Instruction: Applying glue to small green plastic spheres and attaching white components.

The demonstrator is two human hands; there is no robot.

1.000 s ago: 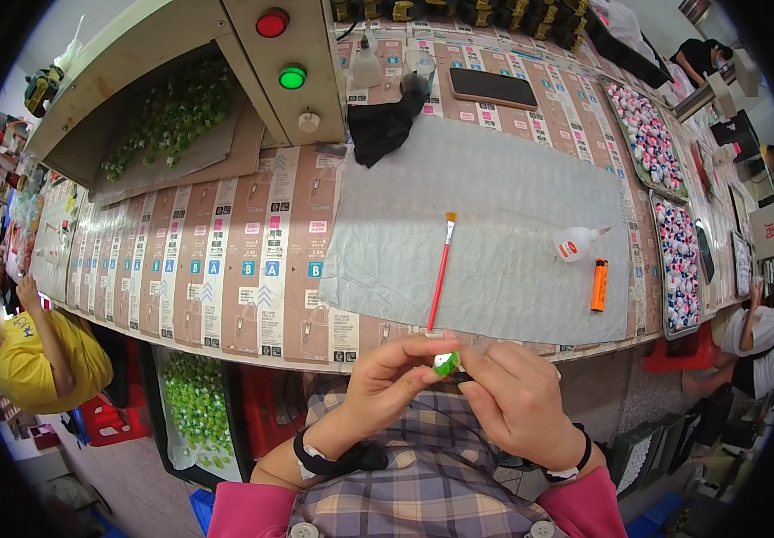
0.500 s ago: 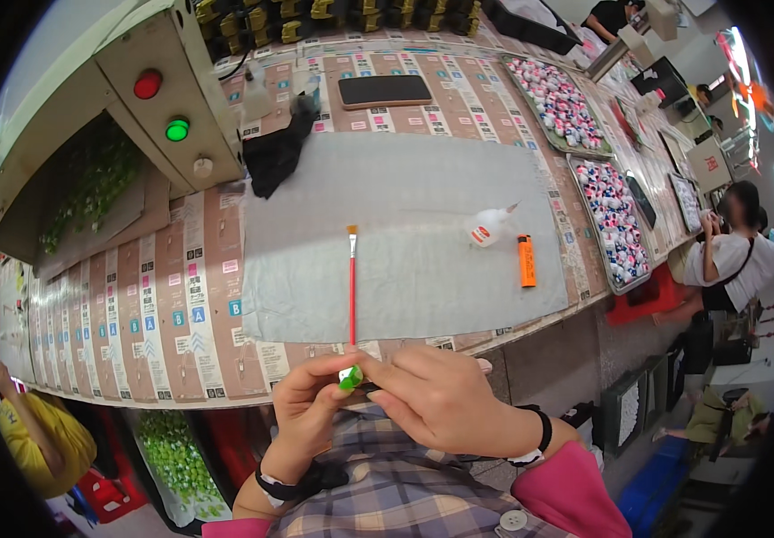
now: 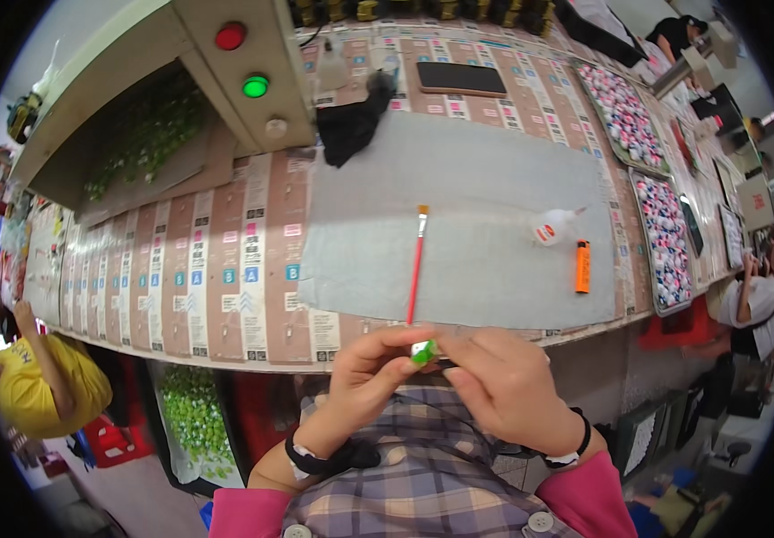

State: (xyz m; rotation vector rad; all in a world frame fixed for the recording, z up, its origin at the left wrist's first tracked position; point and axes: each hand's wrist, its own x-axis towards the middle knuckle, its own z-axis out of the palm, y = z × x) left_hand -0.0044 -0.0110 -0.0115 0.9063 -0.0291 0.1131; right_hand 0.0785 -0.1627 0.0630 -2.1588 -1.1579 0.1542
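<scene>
A small green and white piece (image 3: pixel 423 351) is pinched between the thumb and forefinger of my left hand (image 3: pixel 364 378), just off the table's front edge. My right hand (image 3: pixel 514 387) meets it from the right, its fingers and thumb pressed together close against the piece. What those right fingertips hold, if anything, is hidden. Just beyond my hands a red-handled paintbrush (image 3: pixel 417 269) lies on a grey sheet (image 3: pixel 485 179), bristles pointing away from me. Farther right on the sheet are a small white bottle with a thin tip (image 3: pixel 552 229) and an orange lighter (image 3: pixel 582 266).
A metal machine (image 3: pixel 252 134) with red and green lights stands at left, green pieces inside. A black cloth (image 3: pixel 355 121) and a phone (image 3: pixel 460 79) lie at the back. Trays of pink, white and blue pieces (image 3: pixel 665 238) line the right. Below left sits a bin of green pieces (image 3: pixel 194 417).
The view has turned left, so the table and its things sit farther right in the picture. Both hands keep together at the small green and white piece.
</scene>
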